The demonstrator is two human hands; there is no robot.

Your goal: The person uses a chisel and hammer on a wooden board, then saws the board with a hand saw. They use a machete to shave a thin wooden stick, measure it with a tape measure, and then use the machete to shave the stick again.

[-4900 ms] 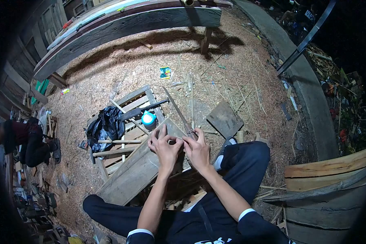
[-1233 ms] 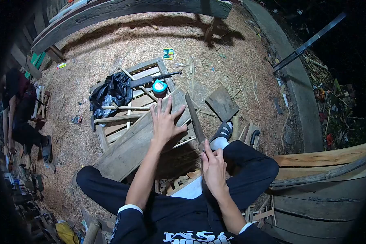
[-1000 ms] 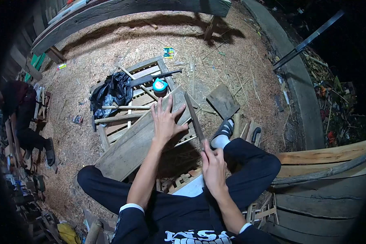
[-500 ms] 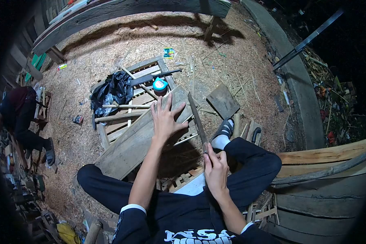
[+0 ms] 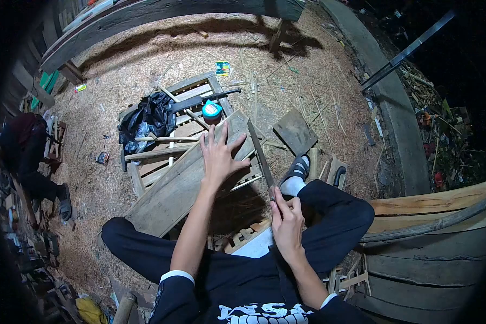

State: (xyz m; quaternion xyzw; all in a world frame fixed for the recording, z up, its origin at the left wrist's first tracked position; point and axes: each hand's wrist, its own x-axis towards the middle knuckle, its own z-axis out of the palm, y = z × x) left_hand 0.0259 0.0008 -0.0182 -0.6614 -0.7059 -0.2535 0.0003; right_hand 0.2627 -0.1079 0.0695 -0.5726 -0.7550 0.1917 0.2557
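Note:
My left hand (image 5: 220,160) lies flat with its fingers spread on a wide wooden board (image 5: 164,197). The board slants from beside my left knee up to the far right, over a slatted wooden frame (image 5: 137,178). In my right hand (image 5: 288,222) is a long-bladed knife (image 5: 262,156), its narrow dark blade pointing away from me. The blade runs close along the board's right end; whether it touches is hard to tell. A teal-topped round container (image 5: 211,109) stands just beyond my left fingertips. Beside it lies a black-handled blade (image 5: 200,101).
A crumpled black plastic bag (image 5: 148,121) lies on the frame's left. A square wood piece (image 5: 295,132) rests on the shavings near my sandalled foot (image 5: 297,174). Stacked planks (image 5: 432,237) are at right, a heavy bench (image 5: 173,19) ahead. Another person (image 5: 29,156) is at far left.
The knife's blade has shifted very slightly, and my right hand with it. My left hand stays on the board. The whole view has moved a little.

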